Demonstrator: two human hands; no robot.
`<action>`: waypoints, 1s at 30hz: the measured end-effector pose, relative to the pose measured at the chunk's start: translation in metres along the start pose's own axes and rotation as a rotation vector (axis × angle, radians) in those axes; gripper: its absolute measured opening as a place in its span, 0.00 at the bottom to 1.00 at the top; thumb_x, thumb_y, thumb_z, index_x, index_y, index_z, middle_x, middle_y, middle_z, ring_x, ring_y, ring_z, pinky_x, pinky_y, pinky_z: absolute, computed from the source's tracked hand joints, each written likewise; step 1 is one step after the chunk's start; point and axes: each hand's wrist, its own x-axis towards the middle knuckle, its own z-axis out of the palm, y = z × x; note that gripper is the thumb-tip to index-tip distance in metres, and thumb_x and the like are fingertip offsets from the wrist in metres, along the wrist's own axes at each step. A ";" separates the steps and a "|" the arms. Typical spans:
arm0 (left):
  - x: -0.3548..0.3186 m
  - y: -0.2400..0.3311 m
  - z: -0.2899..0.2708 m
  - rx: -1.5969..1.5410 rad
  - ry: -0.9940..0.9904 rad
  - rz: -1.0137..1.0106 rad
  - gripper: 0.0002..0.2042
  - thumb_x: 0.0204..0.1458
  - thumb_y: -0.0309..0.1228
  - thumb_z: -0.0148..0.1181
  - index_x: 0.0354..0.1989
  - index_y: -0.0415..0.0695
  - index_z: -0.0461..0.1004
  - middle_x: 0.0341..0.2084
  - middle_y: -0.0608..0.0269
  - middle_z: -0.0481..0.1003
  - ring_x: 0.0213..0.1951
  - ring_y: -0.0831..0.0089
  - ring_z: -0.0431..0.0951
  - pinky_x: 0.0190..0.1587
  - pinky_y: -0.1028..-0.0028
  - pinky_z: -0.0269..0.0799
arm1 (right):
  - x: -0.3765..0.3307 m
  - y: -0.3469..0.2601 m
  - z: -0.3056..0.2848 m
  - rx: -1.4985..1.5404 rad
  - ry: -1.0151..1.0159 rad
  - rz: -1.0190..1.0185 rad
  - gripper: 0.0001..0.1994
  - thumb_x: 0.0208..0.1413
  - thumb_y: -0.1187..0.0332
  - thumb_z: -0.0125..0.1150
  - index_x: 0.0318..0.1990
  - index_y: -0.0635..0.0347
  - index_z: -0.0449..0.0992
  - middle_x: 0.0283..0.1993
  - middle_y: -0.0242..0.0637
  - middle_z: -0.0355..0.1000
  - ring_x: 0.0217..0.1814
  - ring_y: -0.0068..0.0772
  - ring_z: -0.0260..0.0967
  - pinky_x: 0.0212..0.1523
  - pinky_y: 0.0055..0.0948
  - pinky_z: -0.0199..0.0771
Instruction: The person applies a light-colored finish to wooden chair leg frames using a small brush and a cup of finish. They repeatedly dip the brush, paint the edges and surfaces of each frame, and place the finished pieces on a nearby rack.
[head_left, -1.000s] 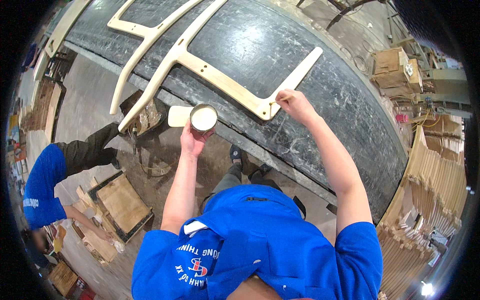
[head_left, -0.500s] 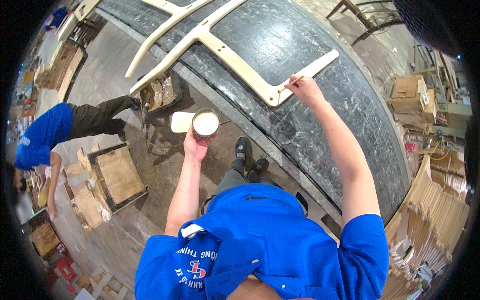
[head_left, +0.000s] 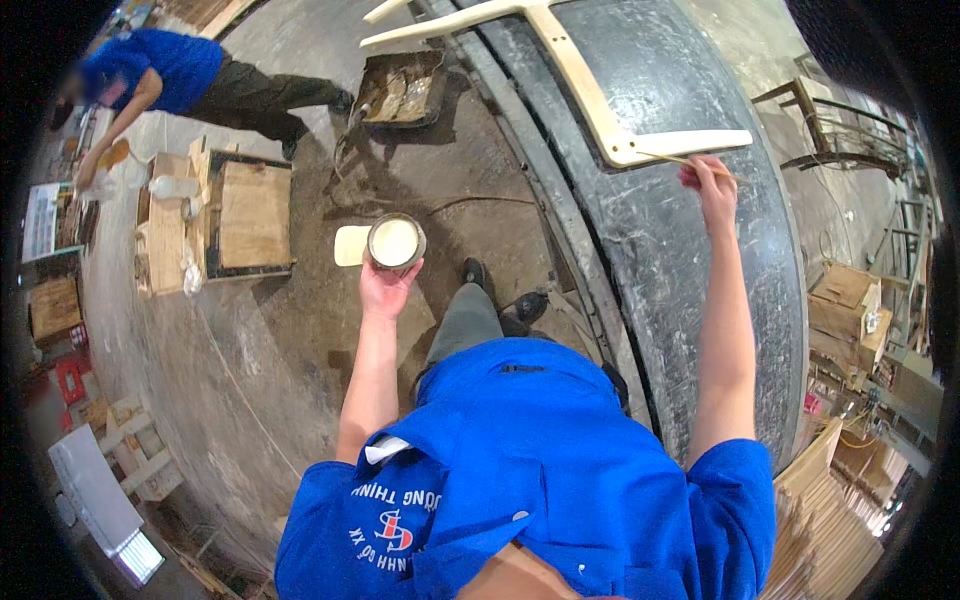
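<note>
My left hand (head_left: 388, 290) is closed round the lower side of a round tub (head_left: 396, 242), which holds a creamy off-white substance. A pale flat piece (head_left: 350, 246) sticks out from the tub's left side; how it is held is hidden. Between the fingers of my right hand (head_left: 712, 188) is a thin wooden stick (head_left: 672, 158). Its tip meets, or hovers just over, the corner of a pale wooden chair-like frame (head_left: 580, 88), close to the small dark holes there. This frame lies on a dark, scuffed table (head_left: 670, 250).
Left of me stands a wooden box-like stand (head_left: 255, 215) with a plastic bottle on it. A dark tray (head_left: 402, 88) sits on the floor ahead. At the far left a person (head_left: 175, 70) in blue bends over. A dark metal-and-wood frame (head_left: 822, 125) stands beyond the table.
My view has turned, so the table and frame appear shifted right and up. My right hand has drawn back from the frame's corner, showing more of the stick. The left hand still holds the tub.
</note>
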 end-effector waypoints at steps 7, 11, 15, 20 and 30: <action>-0.056 0.018 -0.063 0.001 0.011 -0.048 0.23 0.55 0.51 0.37 0.53 0.52 0.64 0.50 0.58 0.68 0.47 0.58 0.71 0.40 0.56 0.73 | -0.187 0.030 -0.035 0.161 0.398 0.197 0.16 0.60 0.61 0.43 0.37 0.65 0.73 0.31 0.38 0.73 0.33 0.29 0.71 0.34 0.26 0.72; -0.065 0.035 -0.063 0.130 -0.025 -0.071 0.22 0.54 0.51 0.38 0.52 0.56 0.66 0.49 0.64 0.70 0.47 0.62 0.71 0.40 0.57 0.70 | -0.271 0.021 -0.059 0.112 0.665 0.042 0.11 0.57 0.71 0.41 0.39 0.65 0.72 0.36 0.39 0.73 0.37 0.30 0.71 0.36 0.25 0.72; -0.073 0.052 -0.073 0.108 -0.354 -0.112 0.22 0.55 0.49 0.38 0.53 0.53 0.66 0.50 0.67 0.69 0.52 0.64 0.68 0.49 0.57 0.67 | -0.355 0.017 -0.064 -0.022 0.791 -0.121 0.11 0.55 0.76 0.41 0.43 0.64 0.69 0.38 0.40 0.73 0.38 0.31 0.71 0.37 0.26 0.71; -0.118 0.064 -0.129 0.180 -0.314 -0.040 0.21 0.58 0.46 0.37 0.52 0.49 0.67 0.49 0.66 0.71 0.51 0.67 0.69 0.53 0.62 0.65 | -0.468 0.024 -0.017 -0.307 0.811 0.033 0.10 0.55 0.75 0.43 0.40 0.63 0.72 0.37 0.37 0.73 0.35 0.26 0.71 0.35 0.23 0.69; -0.230 0.056 -0.216 0.334 -0.155 -0.192 0.21 0.52 0.48 0.45 0.50 0.52 0.69 0.49 0.65 0.70 0.51 0.64 0.70 0.51 0.60 0.67 | -0.663 0.008 -0.028 -0.482 0.907 0.070 0.10 0.59 0.69 0.45 0.41 0.62 0.72 0.34 0.32 0.72 0.29 0.21 0.68 0.31 0.22 0.70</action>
